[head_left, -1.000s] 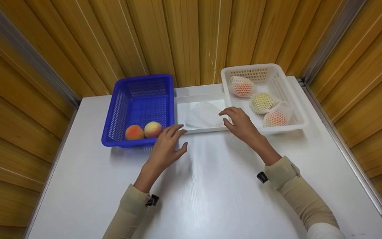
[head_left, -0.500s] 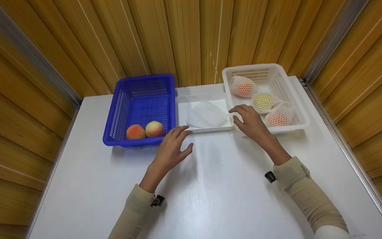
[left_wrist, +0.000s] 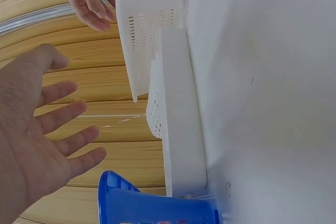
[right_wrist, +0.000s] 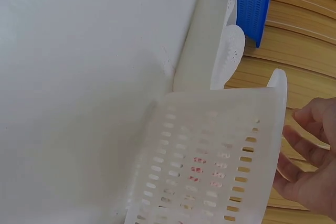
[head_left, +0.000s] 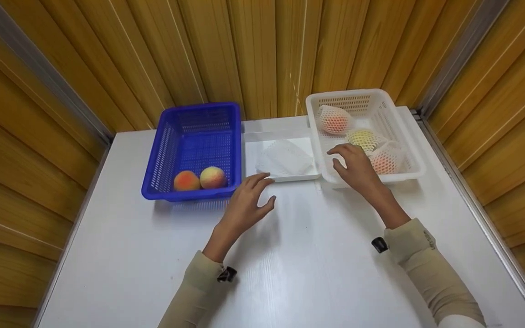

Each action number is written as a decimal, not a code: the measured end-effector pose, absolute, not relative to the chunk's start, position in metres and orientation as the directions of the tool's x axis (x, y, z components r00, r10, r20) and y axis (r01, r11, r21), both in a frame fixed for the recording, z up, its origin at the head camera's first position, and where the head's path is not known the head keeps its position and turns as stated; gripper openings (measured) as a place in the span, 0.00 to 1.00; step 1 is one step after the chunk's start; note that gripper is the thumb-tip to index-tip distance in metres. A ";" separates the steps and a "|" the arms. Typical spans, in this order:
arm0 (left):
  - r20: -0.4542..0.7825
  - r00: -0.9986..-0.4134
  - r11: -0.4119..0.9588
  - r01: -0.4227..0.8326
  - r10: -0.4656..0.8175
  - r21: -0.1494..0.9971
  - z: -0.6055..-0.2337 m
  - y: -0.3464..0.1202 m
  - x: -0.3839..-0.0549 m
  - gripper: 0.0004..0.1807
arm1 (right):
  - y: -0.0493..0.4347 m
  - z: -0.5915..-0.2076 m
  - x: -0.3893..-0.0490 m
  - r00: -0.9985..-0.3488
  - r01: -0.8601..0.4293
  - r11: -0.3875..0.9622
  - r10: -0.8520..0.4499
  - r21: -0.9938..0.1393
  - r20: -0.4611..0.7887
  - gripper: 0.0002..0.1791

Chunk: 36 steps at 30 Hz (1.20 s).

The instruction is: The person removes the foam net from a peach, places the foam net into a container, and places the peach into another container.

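Observation:
My left hand [head_left: 246,205] hovers near the front right corner of the blue basket [head_left: 189,196], fingers spread and holding nothing; the left wrist view shows its bare palm [left_wrist: 26,129]. In that basket lie an orange peach [head_left: 186,181] and a yellow-red peach [head_left: 213,177]. Over the front left part of the white basket [head_left: 344,93] is my right hand [head_left: 358,168], fingers loosely bent, nothing between them. Beyond it, three fruits in white foam nets lie in the basket: a reddish one [head_left: 335,122], a yellow one [head_left: 358,138], partly covered, and another reddish one [head_left: 388,159].
Between the baskets stands a shallow white tray [head_left: 301,178] holding flat white foam nets [head_left: 285,157]. All three containers are at the back of the white table [head_left: 290,273]. A wood-patterned wall [head_left: 258,59] rises behind, with metal rails at the corners.
Both hands have drifted right, the left from the blue basket's rim toward the tray's front, the right from the tray's edge to over the white basket. The fruits stay in place.

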<state>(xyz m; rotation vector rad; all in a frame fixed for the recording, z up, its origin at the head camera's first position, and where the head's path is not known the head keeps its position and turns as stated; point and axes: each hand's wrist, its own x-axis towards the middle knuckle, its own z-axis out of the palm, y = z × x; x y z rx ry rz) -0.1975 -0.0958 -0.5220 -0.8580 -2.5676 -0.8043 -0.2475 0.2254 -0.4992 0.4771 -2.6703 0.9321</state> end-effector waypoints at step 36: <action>0.218 -0.886 0.472 0.410 0.409 0.781 -0.547 -0.010 -0.221 0.23 | 0.285 -0.511 -0.234 -0.946 -0.233 0.787 -0.047 -0.571 0.321 0.12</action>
